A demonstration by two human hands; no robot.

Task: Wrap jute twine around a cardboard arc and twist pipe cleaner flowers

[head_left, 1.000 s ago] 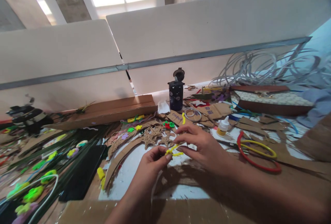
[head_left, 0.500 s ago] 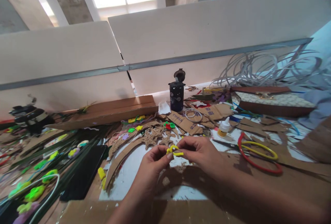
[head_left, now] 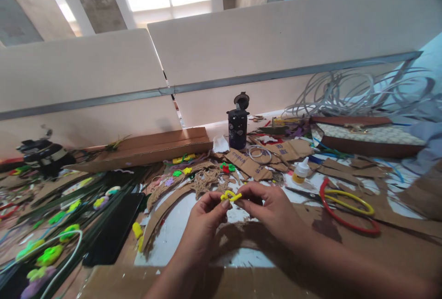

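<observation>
A bright yellow pipe cleaner (head_left: 230,195), bent into small loops, is held up between my two hands. My left hand (head_left: 210,212) pinches its left side between thumb and fingers. From the other side, my right hand (head_left: 268,202) grips the right part with closed fingertips. Below the hands lies a curved strip of cardboard (head_left: 162,214) on a white sheet (head_left: 179,232). Behind them sit twine-wrapped stars (head_left: 205,180) and a red and green flower piece (head_left: 227,167).
Scissors (head_left: 348,200) with red and yellow handles lie at the right, beside a glue bottle (head_left: 300,170). A dark bottle (head_left: 237,129) with its lid up stands behind. A black phone-like slab (head_left: 112,230) is at left, near several green and yellow flowers. A handbag (head_left: 368,138) rests at back right.
The yellow pipe cleaner's loop looks flatter, and its free end now points up toward my right fingertips. Both hands stay close together. The whole view has shifted slightly.
</observation>
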